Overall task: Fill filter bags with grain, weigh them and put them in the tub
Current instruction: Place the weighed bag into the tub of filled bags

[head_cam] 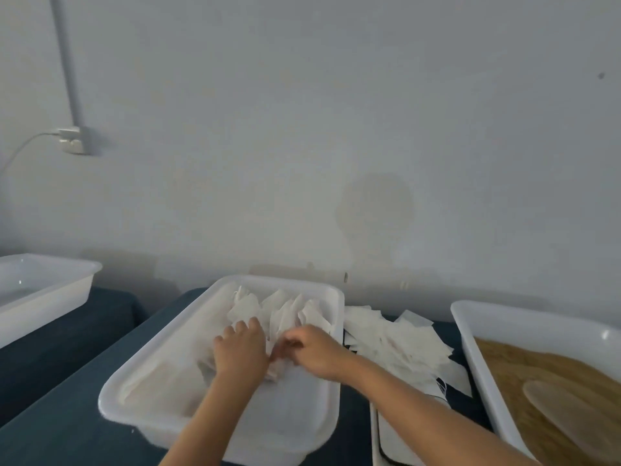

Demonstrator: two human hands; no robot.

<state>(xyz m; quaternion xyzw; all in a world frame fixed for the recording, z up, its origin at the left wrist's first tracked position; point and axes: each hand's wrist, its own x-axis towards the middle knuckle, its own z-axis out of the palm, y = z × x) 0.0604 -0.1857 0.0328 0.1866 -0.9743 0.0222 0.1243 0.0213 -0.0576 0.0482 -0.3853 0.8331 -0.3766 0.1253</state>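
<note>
A white tub (134, 381) stands in the middle of the dark table, with several white filter bags (285, 311) standing in a row at its far end. Both hands are inside the tub. My left hand (240, 351) lies palm down on the bags at the near end of the row, fingers spread. My right hand (314, 351) pinches a filter bag (277, 368) just beside the left hand. A loose heap of empty filter bags (400, 344) lies to the right of the tub. A tub of brown grain (524, 368) with a pale scoop (564, 412) in it stands at the far right.
Another white tub (43, 290) sits at the far left on a separate dark surface. A flat scale (393, 438) lies between the middle tub and the grain tub, partly under the empty bags. The grey wall, with a socket and cable (72, 139), rises right behind the table.
</note>
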